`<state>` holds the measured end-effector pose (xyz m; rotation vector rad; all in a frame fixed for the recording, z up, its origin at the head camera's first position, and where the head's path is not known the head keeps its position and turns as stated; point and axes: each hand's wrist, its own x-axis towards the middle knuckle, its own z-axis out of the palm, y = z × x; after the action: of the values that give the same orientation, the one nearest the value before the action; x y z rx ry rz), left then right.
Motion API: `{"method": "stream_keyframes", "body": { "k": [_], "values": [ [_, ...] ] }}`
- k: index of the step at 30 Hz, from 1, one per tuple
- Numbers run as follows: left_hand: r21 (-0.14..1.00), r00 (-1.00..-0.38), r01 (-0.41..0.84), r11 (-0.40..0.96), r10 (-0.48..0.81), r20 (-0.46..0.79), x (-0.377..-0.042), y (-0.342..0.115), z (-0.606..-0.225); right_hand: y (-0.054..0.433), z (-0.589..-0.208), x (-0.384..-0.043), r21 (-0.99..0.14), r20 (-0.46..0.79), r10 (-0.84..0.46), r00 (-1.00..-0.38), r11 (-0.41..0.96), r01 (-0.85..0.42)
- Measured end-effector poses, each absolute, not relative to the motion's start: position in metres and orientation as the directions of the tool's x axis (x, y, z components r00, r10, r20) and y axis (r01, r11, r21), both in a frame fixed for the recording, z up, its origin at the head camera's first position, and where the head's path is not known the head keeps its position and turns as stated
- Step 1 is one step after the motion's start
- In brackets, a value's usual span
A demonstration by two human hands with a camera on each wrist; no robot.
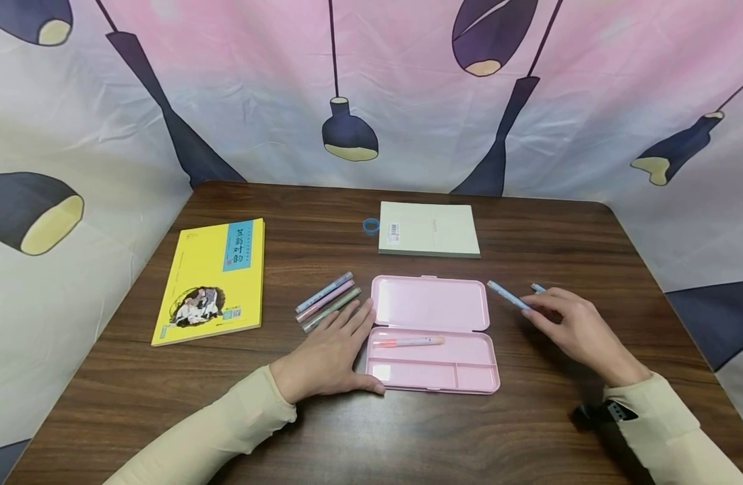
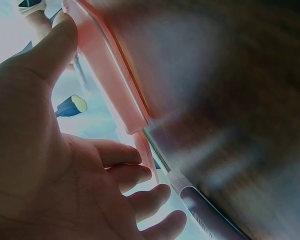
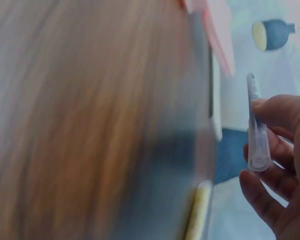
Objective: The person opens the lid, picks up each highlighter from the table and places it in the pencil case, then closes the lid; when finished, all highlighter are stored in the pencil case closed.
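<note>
An open pink pencil case (image 1: 428, 304) lies in the middle of the table with a pen (image 1: 410, 342) in its long upper compartment. My left hand (image 1: 331, 350) rests at the case's left side, fingers spread and thumb along the front left corner. Several pens (image 1: 325, 296) lie side by side just beyond its fingertips. To the right of the case, my right hand (image 1: 574, 330) pinches a light blue pen (image 1: 507, 295) between thumb and fingers; its clear end (image 3: 259, 155) shows in the right wrist view. A small blue end (image 1: 537, 287) shows behind that hand, the remainder hidden.
A yellow book (image 1: 216, 283) lies on the left of the brown table (image 1: 432, 441). At the back are a pale notebook (image 1: 430, 230) and a blue ring-shaped thing (image 1: 371, 225). A blurred yellow thing (image 3: 199, 212) appears low in the right wrist view.
</note>
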<state>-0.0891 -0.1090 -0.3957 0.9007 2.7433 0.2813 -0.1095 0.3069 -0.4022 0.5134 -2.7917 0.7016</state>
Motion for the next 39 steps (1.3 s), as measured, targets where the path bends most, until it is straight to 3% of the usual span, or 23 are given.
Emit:
{"method": "stream_keyframes", "body": {
  "k": [5, 10, 19, 39],
  "values": [
    [0.264, -0.784, 0.547, 0.794, 0.597, -0.171, -0.090, -0.110, -0.395, 0.285, -0.391, -0.110, -0.432, 0.284, -0.350, -0.893, 0.785, -0.445],
    [0.269, -0.784, 0.542, 0.796, 0.594, -0.178, -0.091, -0.110, -0.395, 0.262, -0.388, -0.113, -0.433, 0.310, -0.470, -0.826, 0.704, -0.563],
    [0.256, -0.781, 0.549, 0.796, 0.597, -0.181, -0.095, -0.109, -0.394, 0.229, -0.391, -0.116, -0.456, 0.311, -0.594, -0.742, 0.592, -0.664],
    [0.268, -0.776, 0.556, 0.787, 0.607, -0.171, -0.091, -0.110, -0.398, 0.181, -0.411, -0.110, -0.410, 0.283, -0.773, -0.568, 0.438, -0.800]
  ]
}}
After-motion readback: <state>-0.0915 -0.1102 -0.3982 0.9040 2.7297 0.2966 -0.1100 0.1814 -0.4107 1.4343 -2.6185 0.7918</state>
